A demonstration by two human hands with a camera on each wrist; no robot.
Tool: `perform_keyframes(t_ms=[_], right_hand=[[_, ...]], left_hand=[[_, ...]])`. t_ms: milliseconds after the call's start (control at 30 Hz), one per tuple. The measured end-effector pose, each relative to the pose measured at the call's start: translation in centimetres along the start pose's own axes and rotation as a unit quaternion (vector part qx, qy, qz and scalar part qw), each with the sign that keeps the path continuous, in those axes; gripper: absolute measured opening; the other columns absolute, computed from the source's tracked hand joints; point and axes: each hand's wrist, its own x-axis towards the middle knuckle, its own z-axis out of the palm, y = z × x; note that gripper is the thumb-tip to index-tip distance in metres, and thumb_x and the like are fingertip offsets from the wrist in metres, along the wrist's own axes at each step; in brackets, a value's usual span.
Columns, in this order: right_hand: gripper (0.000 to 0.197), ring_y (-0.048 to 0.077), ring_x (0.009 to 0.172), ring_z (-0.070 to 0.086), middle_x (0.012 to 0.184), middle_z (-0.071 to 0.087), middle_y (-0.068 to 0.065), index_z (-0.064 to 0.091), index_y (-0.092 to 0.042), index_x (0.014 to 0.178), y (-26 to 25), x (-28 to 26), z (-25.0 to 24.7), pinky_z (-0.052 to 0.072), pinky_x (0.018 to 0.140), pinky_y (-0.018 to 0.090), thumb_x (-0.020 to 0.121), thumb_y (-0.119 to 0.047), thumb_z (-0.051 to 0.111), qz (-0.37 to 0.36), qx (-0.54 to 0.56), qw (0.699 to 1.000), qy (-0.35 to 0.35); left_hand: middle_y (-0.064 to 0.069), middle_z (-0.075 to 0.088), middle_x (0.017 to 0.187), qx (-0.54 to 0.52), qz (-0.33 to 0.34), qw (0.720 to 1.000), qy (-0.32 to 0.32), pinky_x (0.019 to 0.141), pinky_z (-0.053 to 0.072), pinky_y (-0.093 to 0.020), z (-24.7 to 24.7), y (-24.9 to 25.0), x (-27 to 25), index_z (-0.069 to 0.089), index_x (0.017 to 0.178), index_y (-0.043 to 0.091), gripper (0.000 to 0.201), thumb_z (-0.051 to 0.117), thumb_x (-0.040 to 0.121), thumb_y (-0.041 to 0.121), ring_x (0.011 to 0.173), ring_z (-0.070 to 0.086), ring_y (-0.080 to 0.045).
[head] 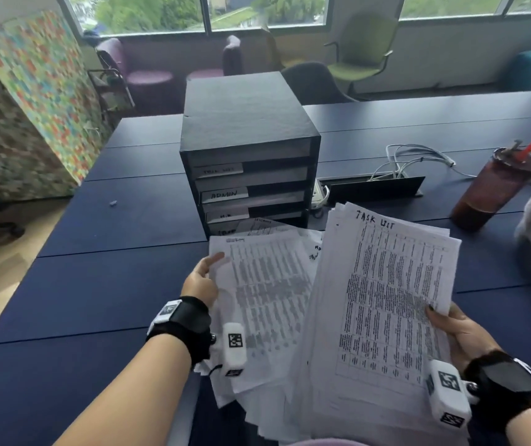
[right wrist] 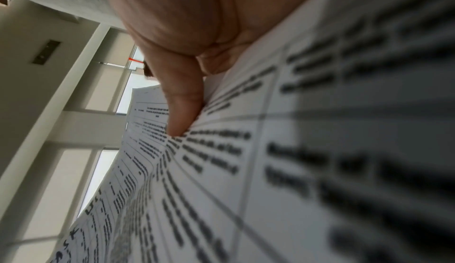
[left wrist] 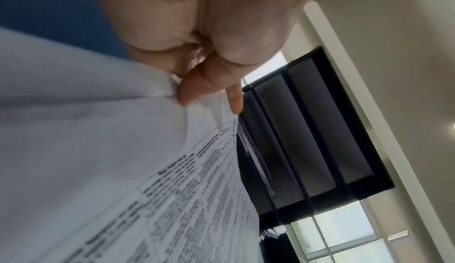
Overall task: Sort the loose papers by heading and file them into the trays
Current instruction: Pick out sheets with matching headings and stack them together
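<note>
Here, both hands [head: 328, 313] gripping papers [head: 383, 304]

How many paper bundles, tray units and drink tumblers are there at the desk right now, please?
Paper bundles: 2, the left bundle in the left hand grip and the TASK LIST bundle in the right hand grip
Tray units: 1, the black tray unit
Drink tumblers: 1, the brown tumbler
Total: 4
</note>
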Motion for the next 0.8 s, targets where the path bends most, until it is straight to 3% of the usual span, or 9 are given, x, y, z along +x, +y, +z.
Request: perform_keyframes(t_ms=[67,200,267,367,500,600,667,733,800], right_hand=[[0.040,0.031,0.074,0.070,0.094,0.071,0.013,0.063,-0.016,0.110,-0.2,0.1,1.3,0.055,0.069,0.056,0.073,-0.001,0.056,-0.002,-0.007,1.000,-0.027],[0.030,0.028,0.067,0.070,0.082,0.073,0.012,0.063,-0.013,0.104,0.1,0.7,3.3,0.058,0.059,0.048,0.084,0.005,0.050,-0.001,-0.050,0.998,-0.037],[0.028,0.027,0.064,0.070,0.078,0.073,0.012,0.062,-0.012,0.103,0.6,1.3,3.5,0.057,0.054,0.042,0.086,0.006,0.051,0.005,-0.079,0.997,-0.014],[0.029,0.030,0.066,0.070,0.078,0.073,0.013,0.062,-0.012,0.105,1.3,1.6,3.2,0.058,0.061,0.047,0.085,0.008,0.054,0.014,-0.128,0.991,0.022],[0.038,0.038,0.086,0.064,0.091,0.069,0.021,0.056,-0.003,0.118,1.8,1.5,2.4,0.046,0.090,0.061,0.082,0.010,0.055,0.027,-0.158,0.985,0.063],[0.044,0.038,0.089,0.061,0.098,0.065,0.022,0.051,0.003,0.124,2.2,1.3,2.3,0.042,0.095,0.061,0.081,0.007,0.060,0.026,-0.152,0.985,0.083],[0.064,0.039,0.090,0.062,0.100,0.066,0.023,0.055,0.001,0.119,2.5,1.3,2.4,0.043,0.095,0.059,0.063,-0.015,0.083,0.019,-0.154,0.984,0.086],[0.101,0.042,0.094,0.063,0.101,0.068,0.024,0.062,-0.007,0.106,3.4,2.3,1.3,0.046,0.092,0.059,0.017,-0.041,0.094,0.007,-0.158,0.984,0.086],[0.100,0.043,0.093,0.063,0.102,0.067,0.025,0.062,-0.007,0.105,3.7,2.6,0.8,0.047,0.091,0.060,0.016,-0.040,0.094,0.005,-0.153,0.985,0.081]], left_hand=[[-0.004,0.064,0.109,0.017,0.020,0.999,-0.022,0.049,0.042,-0.027,1.9,-0.2,-0.7,0.049,0.127,0.043,0.073,0.029,0.085,-0.013,0.062,0.050,-0.023],[0.001,0.048,0.138,0.026,0.053,0.993,-0.105,0.098,0.047,-0.032,6.1,-0.9,-2.5,0.024,0.142,0.052,0.090,0.038,0.083,-0.015,0.116,0.054,-0.021],[0.002,0.056,0.123,0.037,0.033,0.989,-0.141,0.096,0.042,-0.019,7.2,-0.9,-3.4,0.024,0.144,0.046,0.087,0.043,0.083,-0.013,0.109,0.055,-0.015],[0.000,0.064,0.108,0.084,0.035,0.993,-0.068,0.078,0.039,-0.009,6.4,-1.1,-2.7,0.048,0.137,0.026,0.055,0.055,0.086,0.005,0.100,0.059,-0.014],[-0.009,0.054,0.126,0.221,-0.052,0.971,0.078,0.095,0.038,-0.029,1.9,-2.7,0.3,0.061,0.123,0.027,0.039,0.054,0.085,0.021,0.117,0.048,-0.031],[-0.008,0.061,0.123,0.200,-0.088,0.973,0.076,0.099,0.043,-0.035,-0.3,-3.9,1.5,0.060,0.124,0.020,0.041,0.061,0.083,0.021,0.113,0.055,-0.029],[-0.006,0.066,0.114,0.156,-0.079,0.983,0.051,0.092,0.047,-0.034,-0.5,-4.1,1.4,0.062,0.118,0.015,0.036,0.066,0.083,0.022,0.104,0.061,-0.027],[-0.006,0.068,0.103,0.109,-0.081,0.990,0.041,0.084,0.049,-0.033,-0.3,-4.2,1.1,0.064,0.108,0.014,0.028,0.069,0.082,0.023,0.095,0.064,-0.026],[-0.004,0.068,0.096,0.069,-0.083,0.993,0.046,0.078,0.048,-0.031,-0.2,-4.1,0.7,0.063,0.101,0.014,0.025,0.072,0.081,0.025,0.089,0.064,-0.025]])
